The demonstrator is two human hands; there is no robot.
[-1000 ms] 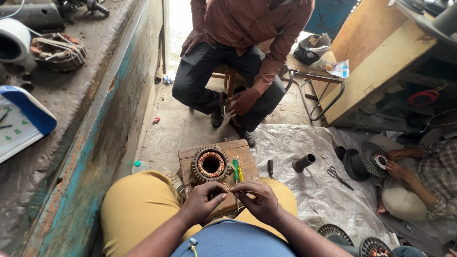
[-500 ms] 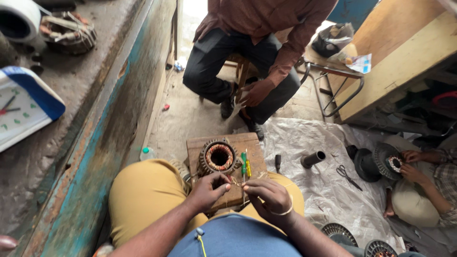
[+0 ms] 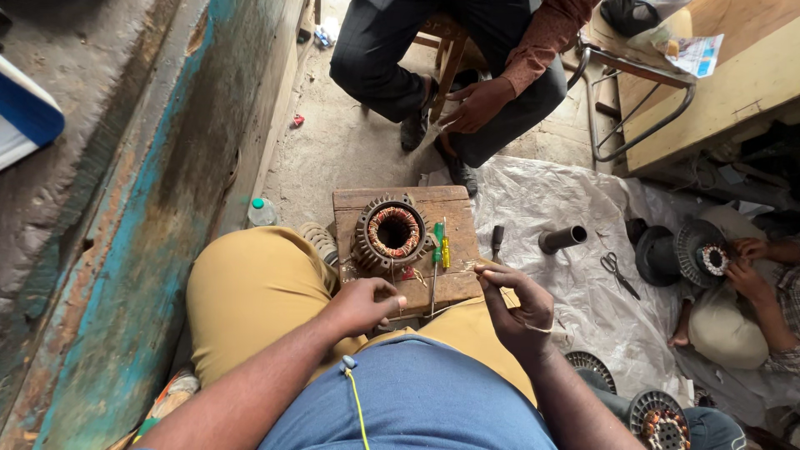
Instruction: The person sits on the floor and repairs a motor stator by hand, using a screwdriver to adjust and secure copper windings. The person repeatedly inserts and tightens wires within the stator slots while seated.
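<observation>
My left hand (image 3: pixel 360 305) hovers over my thigh, fingers curled in and pinched on one end of a thin wire (image 3: pixel 433 310); I cannot make out how firm the pinch is. The wire runs rightward from those fingers, across the near edge of the board (image 3: pixel 450 287), to my right hand (image 3: pixel 518 310), whose thumb and forefinger nip the other end up near the fingertips. Just beyond both hands, on the board, sits the stator (image 3: pixel 392 235) with its copper windings, and right of it, close ahead of my right fingers, lie two screwdrivers (image 3: pixel 440 246).

The risk I see is the wire: it is fine and pulled taut between two pinches, so a hard tug could kink or snap it, or slide it out of my fingers. A loose end could also snag on the screwdrivers, and the board rests near my knees, so a nudge of my leg could tip the stator off.

Both forearms come in from below, elbows apart, wrists bent inward; the left palm faces down, the right is turned on edge with the fingers raised.
</observation>
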